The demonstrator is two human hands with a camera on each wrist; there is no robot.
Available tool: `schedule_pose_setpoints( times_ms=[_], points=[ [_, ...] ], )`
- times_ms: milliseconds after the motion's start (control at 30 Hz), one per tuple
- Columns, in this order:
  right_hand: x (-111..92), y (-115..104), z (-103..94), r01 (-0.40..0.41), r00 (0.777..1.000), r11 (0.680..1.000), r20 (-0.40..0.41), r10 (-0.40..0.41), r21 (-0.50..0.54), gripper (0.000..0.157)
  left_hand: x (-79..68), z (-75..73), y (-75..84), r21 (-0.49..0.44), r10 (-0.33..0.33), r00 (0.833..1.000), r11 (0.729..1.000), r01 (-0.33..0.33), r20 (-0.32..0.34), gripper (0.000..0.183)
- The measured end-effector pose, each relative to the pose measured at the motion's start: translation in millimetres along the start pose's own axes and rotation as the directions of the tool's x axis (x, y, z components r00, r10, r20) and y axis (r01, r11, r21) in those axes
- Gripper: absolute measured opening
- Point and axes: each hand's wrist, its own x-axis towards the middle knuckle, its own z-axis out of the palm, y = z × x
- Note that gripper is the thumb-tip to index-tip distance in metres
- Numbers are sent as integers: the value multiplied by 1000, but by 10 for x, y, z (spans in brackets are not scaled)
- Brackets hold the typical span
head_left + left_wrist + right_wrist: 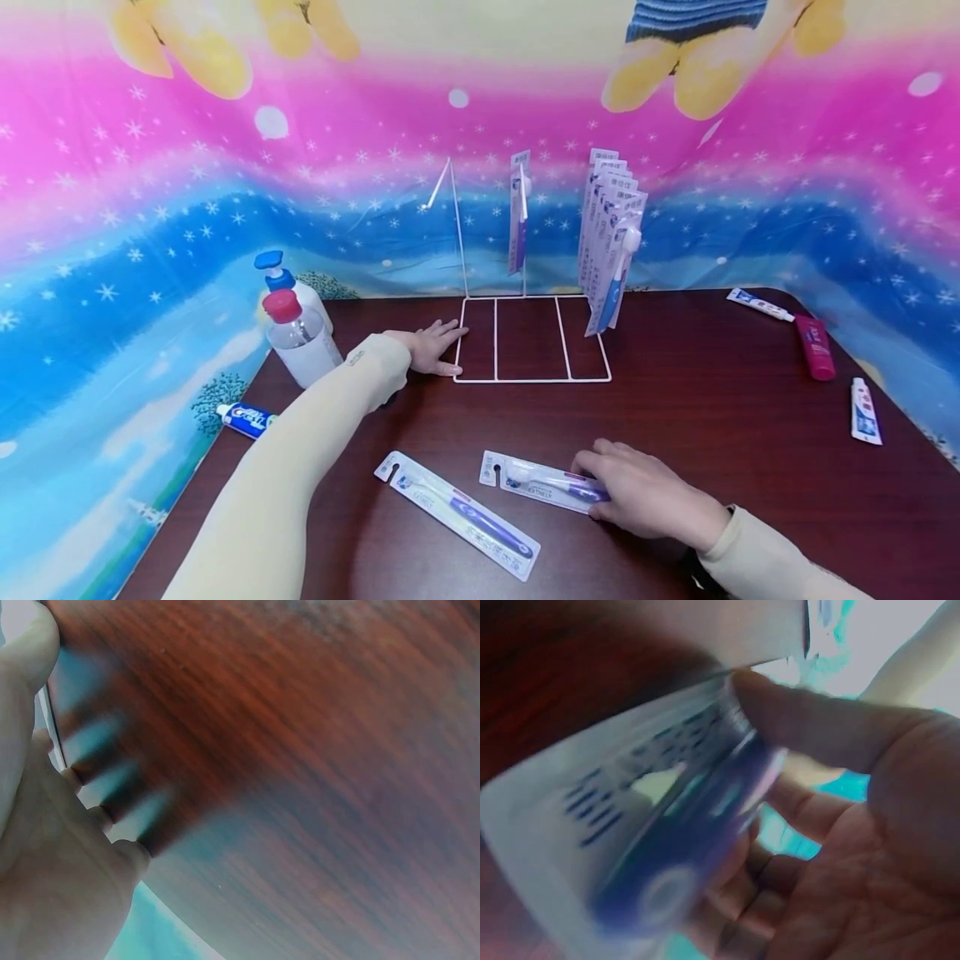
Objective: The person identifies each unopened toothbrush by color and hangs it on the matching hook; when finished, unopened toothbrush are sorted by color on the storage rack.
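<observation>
A packaged toothbrush (543,483) with a purple handle is pinched by my right hand (645,492) near the table's front. In the right wrist view the thumb and fingers grip the edges of the same packaged toothbrush (682,817). Left of it lies a second packaged toothbrush (461,517), tilted on the table. My left hand (433,343) rests with spread fingers at the left side of the white wire rack (532,381). Along the rack's right hook hang several packaged toothbrushes (611,242); one packaged toothbrush (518,217) hangs from the middle hook. The left hook (437,185) carries nothing.
Two pump bottles, one with a red top (303,337) and one with a blue top (274,271), stand at the left behind a blue toothpaste tube (247,419). At the right lie a red tube (814,347) and two white tubes. A patterned cloth (375,242) surrounds the table.
</observation>
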Motion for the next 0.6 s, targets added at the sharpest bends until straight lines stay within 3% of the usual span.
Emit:
schedule_pose_setpoints(
  times_ms=[133, 300, 500, 600],
  points=[
    [16, 21, -34, 32, 998, 998, -61, -28, 51, 22, -18, -20, 19, 12, -1, 1000, 1000, 1, 4, 84],
    [109, 8, -166, 3, 989, 980, -146, 28, 201, 27, -38, -31, 38, 24, 2, 1000, 1000, -2, 3, 83],
    [291, -70, -412, 29, 935, 931, -340, 103, 363, 28, -56, -24, 46, 29, 4, 1000, 1000, -4, -11, 83],
    [385, -106, -548, 33, 915, 904, -377, 144, 427, 26, -46, -12, 45, 25, 7, 1000, 1000, -7, -12, 82]
  ],
)
